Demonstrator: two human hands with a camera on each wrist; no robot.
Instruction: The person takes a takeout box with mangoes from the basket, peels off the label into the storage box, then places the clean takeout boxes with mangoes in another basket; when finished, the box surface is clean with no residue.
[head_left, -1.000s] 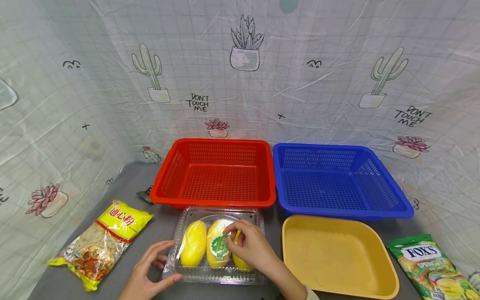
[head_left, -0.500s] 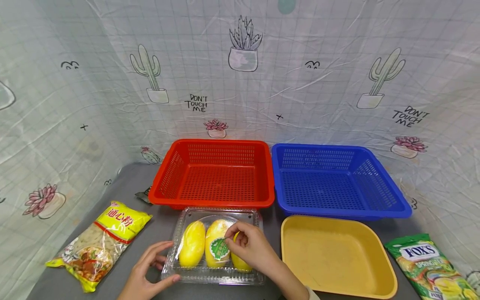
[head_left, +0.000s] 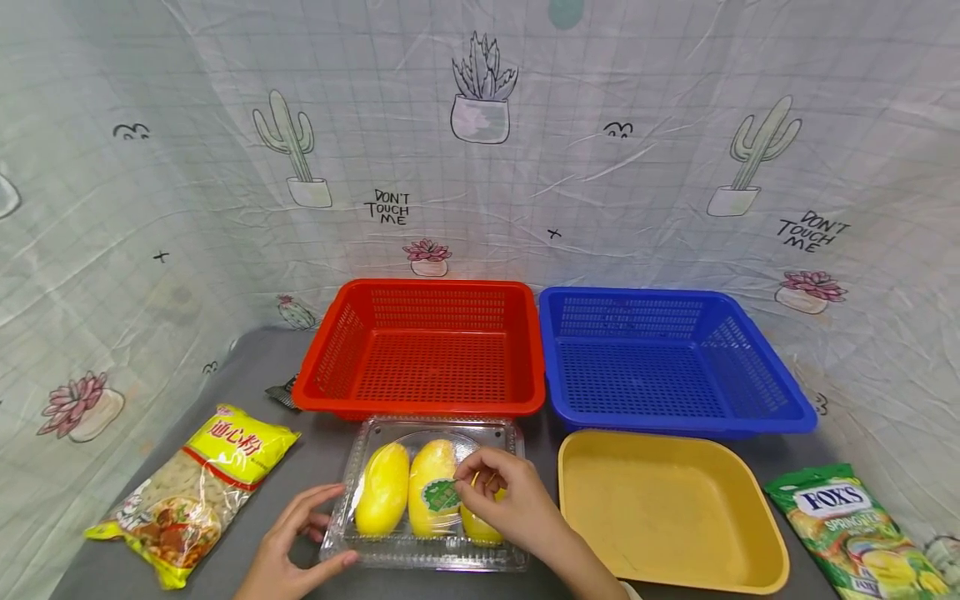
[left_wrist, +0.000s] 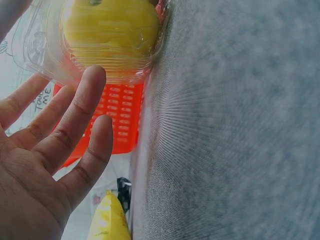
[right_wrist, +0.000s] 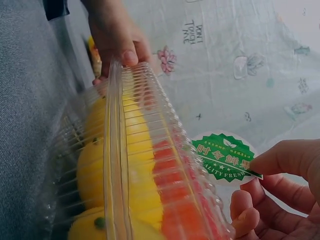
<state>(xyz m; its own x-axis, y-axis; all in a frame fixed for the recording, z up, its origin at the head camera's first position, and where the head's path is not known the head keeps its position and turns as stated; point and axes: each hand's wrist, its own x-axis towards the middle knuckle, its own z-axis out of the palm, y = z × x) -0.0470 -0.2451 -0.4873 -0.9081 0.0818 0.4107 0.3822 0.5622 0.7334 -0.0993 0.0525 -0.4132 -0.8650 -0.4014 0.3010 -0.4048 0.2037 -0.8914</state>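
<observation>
A clear plastic clamshell box point(head_left: 375, 546) holds yellow mangoes point(head_left: 382, 490) in the head view. My right hand point(head_left: 513, 500) is over its right part, thumb and forefinger pinching the edge of a green and white sticker point(right_wrist: 225, 159). In the right wrist view this sticker stands up off the lid; whether its far edge still sticks cannot be told. My left hand point(head_left: 292, 546) rests against the box's left side, thumb at the front corner. Its fingers point(left_wrist: 75, 117) are spread and fairly straight in the left wrist view.
Behind the box stands a red basket point(head_left: 420, 408), with a blue basket point(head_left: 678, 425) beside it. A yellow tray point(head_left: 660, 508) is to the right, then a FOX'S candy bag point(head_left: 855, 529). A pasta bag point(head_left: 198, 492) lies left; a dark packet point(head_left: 282, 392) lies by the red basket.
My right hand has drawn slightly right and the sticker's pinched side has lifted, so the sticker looks flatter and tilted from above. My left hand stays at the box.
</observation>
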